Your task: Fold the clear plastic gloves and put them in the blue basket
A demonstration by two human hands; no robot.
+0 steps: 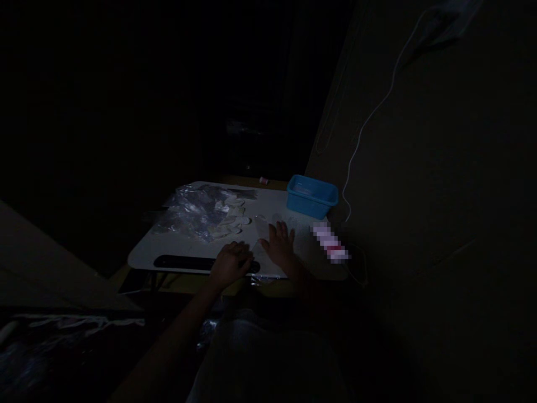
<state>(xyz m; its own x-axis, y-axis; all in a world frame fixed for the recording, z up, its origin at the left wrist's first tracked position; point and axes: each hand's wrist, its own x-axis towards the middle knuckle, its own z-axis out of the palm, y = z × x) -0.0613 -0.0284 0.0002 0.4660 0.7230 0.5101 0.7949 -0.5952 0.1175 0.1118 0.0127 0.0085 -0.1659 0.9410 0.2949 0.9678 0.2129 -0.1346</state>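
In dim light, my right hand [280, 245] lies with fingers stretched out on the white tabletop. Beside its thumb is a pale, rounded flat piece [260, 226] that looks like thin plastic. My left hand [230, 265] rests at the front edge over the table's black slot, its fingers curled inward; what they hold, if anything, I cannot make out. Shiny clear film [265, 279] shows at the edge between the hands. Several small whitish flat pieces [232, 224] lie in a pile beyond my left hand, against a crumpled clear plastic bag [195, 207].
A blue plastic basin [312, 197] stands at the table's back right corner. A blurred-out pinkish-white item [330, 242] lies at the right edge. Behind the table is a small spool-like object [263, 181]. A white cable [369, 118] hangs along the right wall.
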